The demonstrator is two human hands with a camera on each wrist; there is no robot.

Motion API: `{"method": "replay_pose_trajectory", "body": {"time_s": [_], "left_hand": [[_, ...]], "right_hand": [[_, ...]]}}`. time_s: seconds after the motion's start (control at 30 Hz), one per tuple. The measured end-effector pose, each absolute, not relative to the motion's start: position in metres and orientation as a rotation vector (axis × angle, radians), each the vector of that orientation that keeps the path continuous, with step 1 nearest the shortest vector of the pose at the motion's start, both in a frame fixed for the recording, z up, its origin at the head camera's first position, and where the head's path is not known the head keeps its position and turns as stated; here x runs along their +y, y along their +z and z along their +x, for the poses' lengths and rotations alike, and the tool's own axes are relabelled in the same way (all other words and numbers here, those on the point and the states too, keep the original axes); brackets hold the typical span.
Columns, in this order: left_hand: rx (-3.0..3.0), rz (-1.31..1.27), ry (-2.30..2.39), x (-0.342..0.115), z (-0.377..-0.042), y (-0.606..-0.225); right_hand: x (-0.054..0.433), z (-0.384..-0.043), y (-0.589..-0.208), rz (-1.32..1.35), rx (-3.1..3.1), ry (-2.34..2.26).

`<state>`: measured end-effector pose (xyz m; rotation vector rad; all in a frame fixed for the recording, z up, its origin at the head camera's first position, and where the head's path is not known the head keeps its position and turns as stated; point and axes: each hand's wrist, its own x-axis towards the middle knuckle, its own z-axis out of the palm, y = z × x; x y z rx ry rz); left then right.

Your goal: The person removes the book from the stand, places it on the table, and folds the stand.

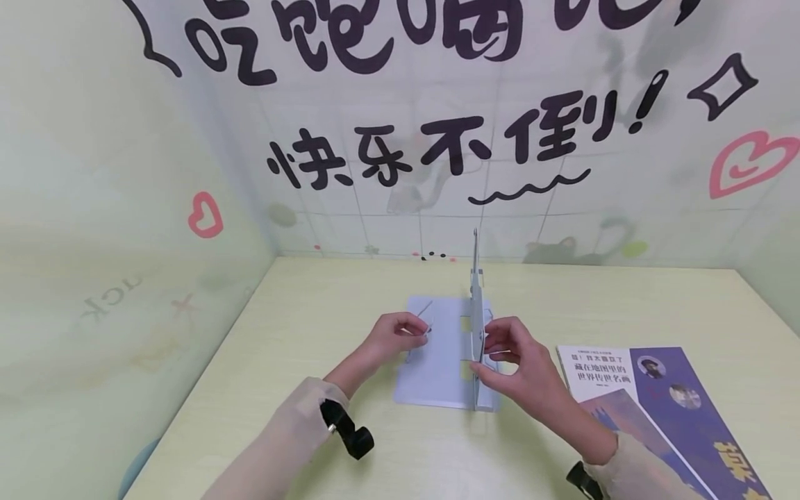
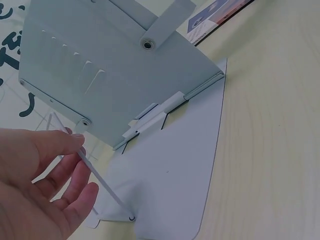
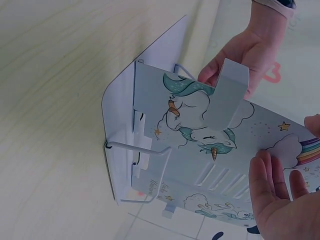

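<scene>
Left hand (image 1: 390, 338): thumb and fingers nearly closed, pinching 1 wire leg (image 2: 107, 187) of the metal book stand. Right hand (image 1: 521, 357): partly spread, thumb on near edge of the unicorn-print panel (image 3: 242, 152), fingers against printed face, gripping it. Panel upright on hinge. Base plate (image 1: 437, 378) flat on tabletop (image 1: 262, 347), between both hands. Books (image 1: 687, 430) lie right of stand.

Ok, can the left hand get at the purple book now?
Probably not: the left hand pinches a wire support, and the upright panel and right hand stand between it and the book.
</scene>
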<state>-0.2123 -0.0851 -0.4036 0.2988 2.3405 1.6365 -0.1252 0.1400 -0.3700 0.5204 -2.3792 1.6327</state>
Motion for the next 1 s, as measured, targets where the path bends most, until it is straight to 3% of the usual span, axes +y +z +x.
{"method": "replay_pose_trajectory", "body": {"time_s": [0.6,1.0], "left_hand": [[2.471,0.510,1.421,-0.053,-0.218,-0.436],[2.634,0.648,1.212,-0.044,-0.212,-0.436]], "right_hand": [[0.143,-0.125,-0.371,0.526,-2.389,1.641],[0.144,-0.127,-0.371,0.531,-2.397,1.653]]}}
